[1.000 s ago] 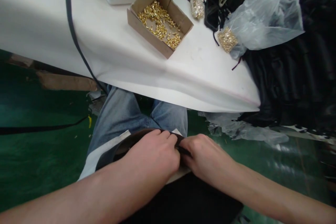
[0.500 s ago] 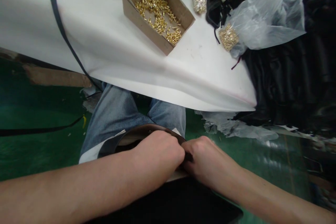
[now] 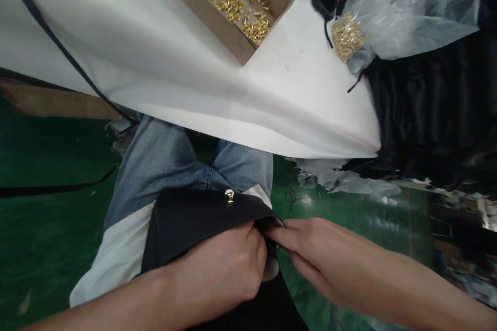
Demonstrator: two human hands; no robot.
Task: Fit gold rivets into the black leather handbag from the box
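Note:
A black leather-look bag (image 3: 186, 222) lies across my lap, with a small gold-coloured metal fitting (image 3: 230, 196) near its far edge. My left hand (image 3: 236, 258) is closed at the bag's near edge, its fingertips hidden at the opening. Beside it on the right, my right hand (image 3: 314, 248) grips the bag's right corner, with its fingers partly inside. A light lining shows between the hands. Whether the fingers also hold a small part inside is hidden.
On the white-covered table (image 3: 310, 98) stands a cardboard box (image 3: 217, 20) of small gold-coloured metal pieces (image 3: 256, 26). A clear plastic bag (image 3: 411, 15) with similar pieces lies to its right, near dark material (image 3: 435, 108). A black strap (image 3: 58, 41) hangs over the table's left side.
The bag has turned in my hands, so its black outside and gold fitting now show where the open inside showed before. My view has shifted, and the box sits higher in it.

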